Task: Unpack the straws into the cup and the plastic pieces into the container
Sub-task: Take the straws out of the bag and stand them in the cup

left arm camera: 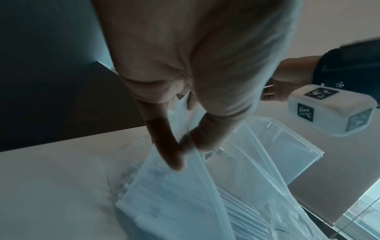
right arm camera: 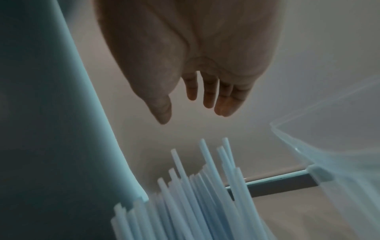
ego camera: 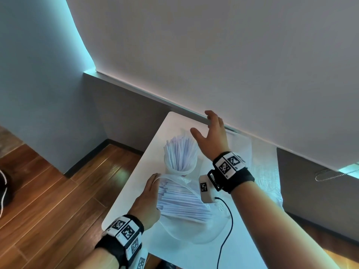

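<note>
A clear cup (ego camera: 180,171) on the white table (ego camera: 174,123) holds a bunch of white straws (ego camera: 180,150), which stand upright; their tips show in the right wrist view (right arm camera: 195,186). My right hand (ego camera: 202,125) hovers open just above and behind them, fingers spread (right arm camera: 193,110), holding nothing. Nearer to me lies a clear plastic bag (ego camera: 202,230) with more straws (ego camera: 182,202) inside. My left hand (ego camera: 153,181) pinches the bag's open edge between thumb and forefinger (left arm camera: 183,151). A clear plastic container (left arm camera: 298,146) stands beside the bag, its wall in the right wrist view (right arm camera: 329,146).
A black cable (ego camera: 227,220) trails from the right wrist camera across the table. Crumpled clear wrapping (ego camera: 268,171) lies to the right. A wall with a ledge (ego camera: 174,101) rises right behind the table. The table's left edge drops to wooden floor (ego camera: 48,191).
</note>
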Motion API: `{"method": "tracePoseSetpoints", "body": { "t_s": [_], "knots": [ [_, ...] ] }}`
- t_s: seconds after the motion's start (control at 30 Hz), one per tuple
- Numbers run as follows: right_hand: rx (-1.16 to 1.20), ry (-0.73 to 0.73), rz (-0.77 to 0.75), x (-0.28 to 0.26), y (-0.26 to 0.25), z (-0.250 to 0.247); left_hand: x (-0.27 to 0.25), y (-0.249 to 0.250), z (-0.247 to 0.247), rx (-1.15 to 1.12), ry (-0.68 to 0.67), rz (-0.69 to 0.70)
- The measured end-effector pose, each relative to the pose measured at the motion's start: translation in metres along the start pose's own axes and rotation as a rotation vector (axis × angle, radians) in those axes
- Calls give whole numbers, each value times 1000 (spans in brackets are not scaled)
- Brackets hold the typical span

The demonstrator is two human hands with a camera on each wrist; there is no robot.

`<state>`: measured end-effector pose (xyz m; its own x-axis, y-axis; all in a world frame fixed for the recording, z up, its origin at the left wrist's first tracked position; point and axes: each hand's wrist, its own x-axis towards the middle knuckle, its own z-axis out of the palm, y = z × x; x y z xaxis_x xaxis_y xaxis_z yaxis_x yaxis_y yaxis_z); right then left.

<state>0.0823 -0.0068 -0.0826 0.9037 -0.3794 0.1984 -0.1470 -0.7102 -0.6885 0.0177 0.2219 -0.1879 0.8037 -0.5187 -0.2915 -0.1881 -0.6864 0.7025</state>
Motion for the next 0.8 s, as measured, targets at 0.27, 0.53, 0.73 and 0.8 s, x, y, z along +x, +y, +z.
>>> {"method": "tracePoseSetpoints", "body": {
  "t_s": [0.27,0.53,0.73,0.8],
  "knots": [
    [-423,-392,-34,-32,5,32,4,0,2,-21,-21,-33],
    [-565,-443,-197,-44,4,38,5,0,2,-15,-21,-35],
    [-376,-150,-357,-52,-25,18,2,2,-1,-10,-22,-20],
    [-278,-143,-476,-70,-34,14,2,1,-1,-30,-9,9]
  ]
}}
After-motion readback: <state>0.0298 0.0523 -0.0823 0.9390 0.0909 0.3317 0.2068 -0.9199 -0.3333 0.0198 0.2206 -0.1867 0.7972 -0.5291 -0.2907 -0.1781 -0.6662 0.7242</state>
